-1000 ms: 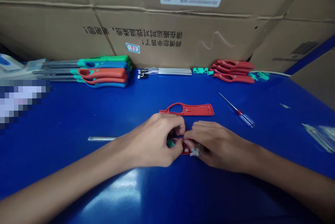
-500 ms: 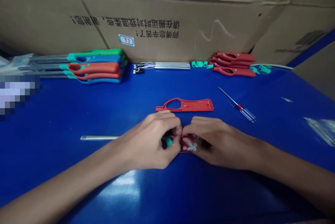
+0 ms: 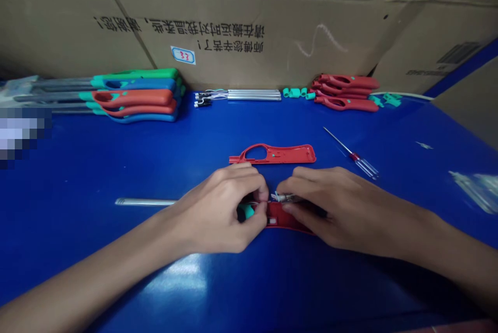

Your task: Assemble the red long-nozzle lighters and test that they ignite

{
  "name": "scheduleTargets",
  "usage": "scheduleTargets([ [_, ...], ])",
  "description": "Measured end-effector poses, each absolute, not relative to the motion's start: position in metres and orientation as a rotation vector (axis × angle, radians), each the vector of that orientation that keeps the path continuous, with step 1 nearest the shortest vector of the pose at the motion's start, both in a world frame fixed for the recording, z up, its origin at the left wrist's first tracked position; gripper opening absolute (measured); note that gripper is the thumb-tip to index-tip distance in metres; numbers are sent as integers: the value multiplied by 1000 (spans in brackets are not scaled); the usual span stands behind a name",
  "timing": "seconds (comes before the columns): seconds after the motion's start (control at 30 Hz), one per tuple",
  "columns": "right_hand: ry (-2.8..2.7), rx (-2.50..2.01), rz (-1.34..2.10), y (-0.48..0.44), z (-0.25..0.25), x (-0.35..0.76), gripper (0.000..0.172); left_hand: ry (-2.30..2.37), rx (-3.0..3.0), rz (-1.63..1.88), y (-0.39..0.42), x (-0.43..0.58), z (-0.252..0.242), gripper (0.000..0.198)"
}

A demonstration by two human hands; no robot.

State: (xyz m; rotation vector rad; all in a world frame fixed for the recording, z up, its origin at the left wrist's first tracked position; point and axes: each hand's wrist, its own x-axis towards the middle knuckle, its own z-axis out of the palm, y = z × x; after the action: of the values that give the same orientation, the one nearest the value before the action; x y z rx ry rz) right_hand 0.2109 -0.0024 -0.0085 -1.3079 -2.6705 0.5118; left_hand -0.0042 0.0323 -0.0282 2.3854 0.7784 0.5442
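Note:
Fingers closed, my left hand [image 3: 225, 208] pinches the front of a red lighter half-shell [image 3: 290, 217] lying open side up. A teal part [image 3: 246, 212] shows between its thumb and fingers, and a silver tube [image 3: 146, 202] sticks out to the left from behind the hand. My right hand [image 3: 330, 203] is closed on a small clear fuel tank with a whitish fitting [image 3: 282, 197], just above the shell; most of the tank is hidden by the fingers. Beyond my hands lies the other red half-shell [image 3: 290, 154], inside facing up.
A screwdriver [image 3: 356, 158] lies at the right, with clear parts [image 3: 476, 190] further over. Along the cardboard box [image 3: 288, 16] are finished-looking lighters [image 3: 136, 98], silver tubes with wires [image 3: 252, 95], teal rings [image 3: 295, 93] and stacked red shells [image 3: 346, 93].
My right hand has moved slightly up and right with the clear tank, uncovering more of the red half-shell. My left hand keeps its pinch. The view has shifted slightly.

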Motion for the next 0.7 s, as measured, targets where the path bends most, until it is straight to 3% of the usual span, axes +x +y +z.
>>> scheduleTargets([
  [0.7, -2659, -1284, 629, -3, -6, 210, 22, 775, 2370, 572, 32, -4, -29, 10],
])
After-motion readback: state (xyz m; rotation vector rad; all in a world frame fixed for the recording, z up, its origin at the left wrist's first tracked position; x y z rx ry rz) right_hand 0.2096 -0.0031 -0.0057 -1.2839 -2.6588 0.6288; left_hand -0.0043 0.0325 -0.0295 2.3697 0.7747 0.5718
